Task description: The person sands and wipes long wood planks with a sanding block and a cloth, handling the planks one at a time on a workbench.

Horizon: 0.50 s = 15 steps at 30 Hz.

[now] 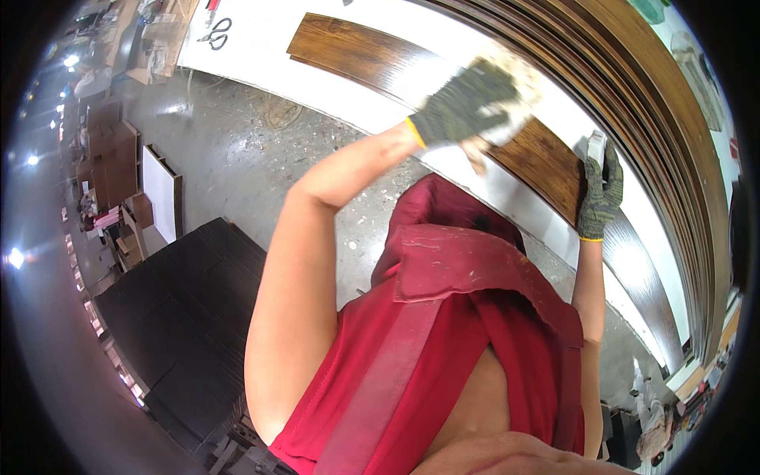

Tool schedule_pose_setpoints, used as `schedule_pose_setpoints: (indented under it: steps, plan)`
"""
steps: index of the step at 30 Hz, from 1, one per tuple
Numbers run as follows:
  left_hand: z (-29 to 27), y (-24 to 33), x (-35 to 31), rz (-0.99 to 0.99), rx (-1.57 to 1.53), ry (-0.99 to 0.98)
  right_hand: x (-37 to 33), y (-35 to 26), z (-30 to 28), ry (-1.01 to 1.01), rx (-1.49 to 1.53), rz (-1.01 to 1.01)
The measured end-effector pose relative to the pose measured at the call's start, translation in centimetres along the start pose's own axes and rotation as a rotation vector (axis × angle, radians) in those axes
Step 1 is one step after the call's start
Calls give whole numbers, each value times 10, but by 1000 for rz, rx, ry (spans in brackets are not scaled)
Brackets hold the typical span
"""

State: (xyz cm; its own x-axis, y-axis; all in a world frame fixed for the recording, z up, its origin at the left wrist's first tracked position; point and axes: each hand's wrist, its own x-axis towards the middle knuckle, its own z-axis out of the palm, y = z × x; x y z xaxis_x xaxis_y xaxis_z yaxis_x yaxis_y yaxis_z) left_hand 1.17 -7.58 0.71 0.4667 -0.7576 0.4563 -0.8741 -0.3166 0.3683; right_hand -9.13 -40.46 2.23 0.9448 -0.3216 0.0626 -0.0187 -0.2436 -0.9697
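A dark brown wood-grain board (pixel 546 162) lies lengthwise on a white work table (pixel 245 55). My left hand (pixel 467 103), in a dark knitted glove with a yellow cuff, is over the board and closed on a pale rag (pixel 518 79). Motion smears the rag and fingers. A loose end of cloth hangs below this hand. My right hand (pixel 602 194), gloved the same way, rests at the board's right part. Its fingers are around a small white object (pixel 596 144) whose kind I cannot make out.
Long brown strips (pixel 609 71) are stacked along the table's far side. Black-handled scissors (pixel 218 36) lie at the far left. Behind me to the left stands a black stack (pixel 182 324), with a white panel (pixel 161 194) beyond it. Grey concrete floor (pixel 229 150) shows below the table.
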Motion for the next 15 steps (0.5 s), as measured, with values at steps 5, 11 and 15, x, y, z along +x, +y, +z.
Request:
schedule_pose_setpoints:
  steps: [5,11,15]
  plan:
    - [-127,-124,-95,-474,364,-152,0,-9,1,-16,-245,-58]
    - [-189,-192,-139,-1017,258,184,3,-14,2,2,-365,-54]
    - [-186,-190,-138,-998,174,411,4,-17,2,4,-254,-58]
